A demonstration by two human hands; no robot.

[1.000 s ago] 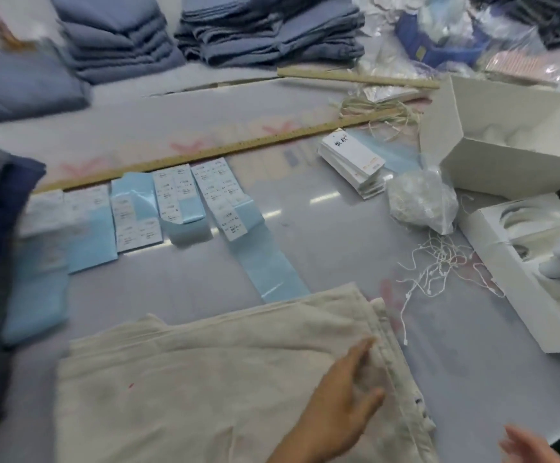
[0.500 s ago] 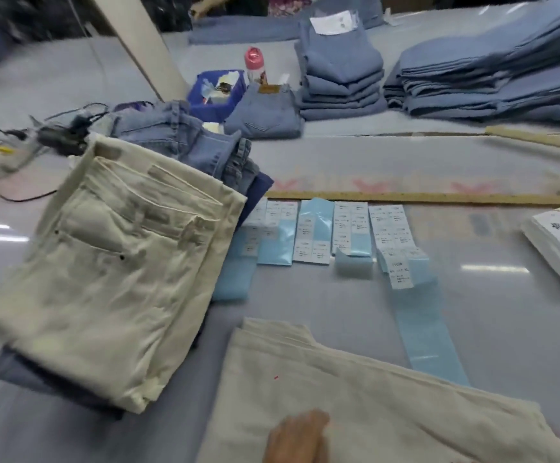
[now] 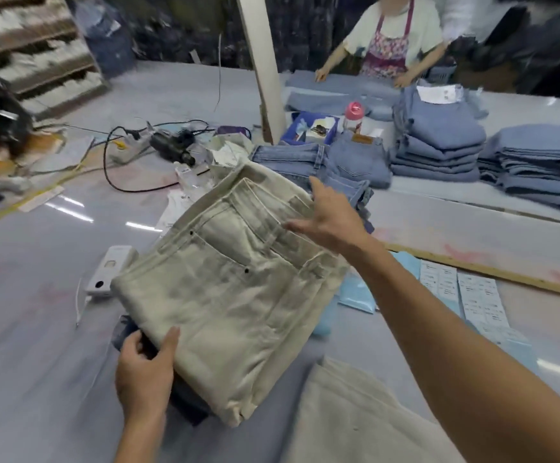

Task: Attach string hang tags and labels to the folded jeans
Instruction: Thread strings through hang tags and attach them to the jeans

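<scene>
1. On top of a small stack at the middle of the table lie the folded cream jeans (image 3: 235, 289), back pockets up, with darker denim showing beneath them.
2. At the near corner the left hand (image 3: 145, 372) grips the stack, thumb on the cream cloth and fingers curled under the edge.
3. Over the waistband the right hand (image 3: 330, 215) reaches with fingers spread wide and straight, thumb pointing toward the pocket; it holds nothing, and whether it touches the cloth I cannot tell.
4. No hang tag or string shows on this pair, so I judge its tagging not yet begun; the hands look to be positioning or fetching it.
5. A second cream pair (image 3: 355, 416) lies flat at the lower edge, also without a visible tag.
6. Sticker label strips (image 3: 455, 292) on blue backing lie to the right, just short of a wooden ruler (image 3: 492, 274).
7. Folded blue jeans stacks (image 3: 438, 145) wait beyond; whether they are tagged is unclear, though a paper lies on one.
8. The grey table (image 3: 38, 329) is glossy and reflects lights; a white device (image 3: 111, 270) sits just left of the stack, with black cables (image 3: 111, 168) farther back.
9. Beyond stand a pale post (image 3: 261, 61), shelving at left, and another person (image 3: 392, 31) in an apron working at the far side.
</scene>
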